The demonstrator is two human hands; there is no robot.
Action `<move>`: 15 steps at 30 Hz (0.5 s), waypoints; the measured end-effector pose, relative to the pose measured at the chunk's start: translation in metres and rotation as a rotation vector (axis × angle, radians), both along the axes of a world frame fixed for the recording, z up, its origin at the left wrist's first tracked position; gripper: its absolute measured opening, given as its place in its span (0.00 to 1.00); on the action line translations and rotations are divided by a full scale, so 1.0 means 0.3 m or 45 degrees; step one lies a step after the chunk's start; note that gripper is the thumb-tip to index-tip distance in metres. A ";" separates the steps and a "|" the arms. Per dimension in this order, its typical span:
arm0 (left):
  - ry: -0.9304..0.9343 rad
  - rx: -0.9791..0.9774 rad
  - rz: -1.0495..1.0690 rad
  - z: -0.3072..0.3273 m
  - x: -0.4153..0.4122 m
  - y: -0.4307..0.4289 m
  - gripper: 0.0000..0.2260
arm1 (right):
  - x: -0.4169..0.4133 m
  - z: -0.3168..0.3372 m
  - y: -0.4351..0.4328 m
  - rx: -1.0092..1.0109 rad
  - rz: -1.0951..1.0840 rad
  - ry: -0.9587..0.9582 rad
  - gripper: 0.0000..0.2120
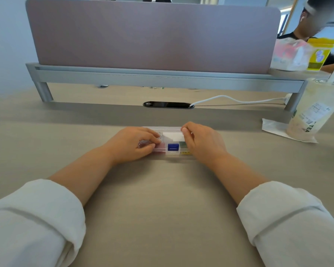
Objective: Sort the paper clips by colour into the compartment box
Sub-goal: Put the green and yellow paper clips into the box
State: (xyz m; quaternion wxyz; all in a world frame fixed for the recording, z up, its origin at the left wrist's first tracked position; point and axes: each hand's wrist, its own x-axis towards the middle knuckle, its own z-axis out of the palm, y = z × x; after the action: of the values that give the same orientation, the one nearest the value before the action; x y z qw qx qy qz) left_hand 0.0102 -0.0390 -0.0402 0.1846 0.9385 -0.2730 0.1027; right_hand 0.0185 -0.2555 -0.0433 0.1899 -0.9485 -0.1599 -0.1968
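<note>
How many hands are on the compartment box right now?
2. The left hand grips the compartment box at its left end; the right hand pinches its right end.

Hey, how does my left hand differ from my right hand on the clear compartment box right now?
The left hand grips the compartment box at its left end; the right hand grips its right end. The left hand's fingers spread over the top beside the pink section; the right hand shows only one fingertip, at the far corner. Shared: both rest on the box with fingers curled.
</note>
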 end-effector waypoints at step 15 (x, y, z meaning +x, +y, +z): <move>0.032 0.194 -0.003 0.005 0.017 -0.022 0.20 | 0.001 0.024 -0.017 -0.064 0.078 0.252 0.19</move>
State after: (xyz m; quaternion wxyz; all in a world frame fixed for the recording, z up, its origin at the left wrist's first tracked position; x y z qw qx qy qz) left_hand 0.0154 -0.0457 -0.0388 0.1160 0.9508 -0.2786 0.0697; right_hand 0.0186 -0.2605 -0.0362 0.1869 -0.9624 -0.1742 -0.0923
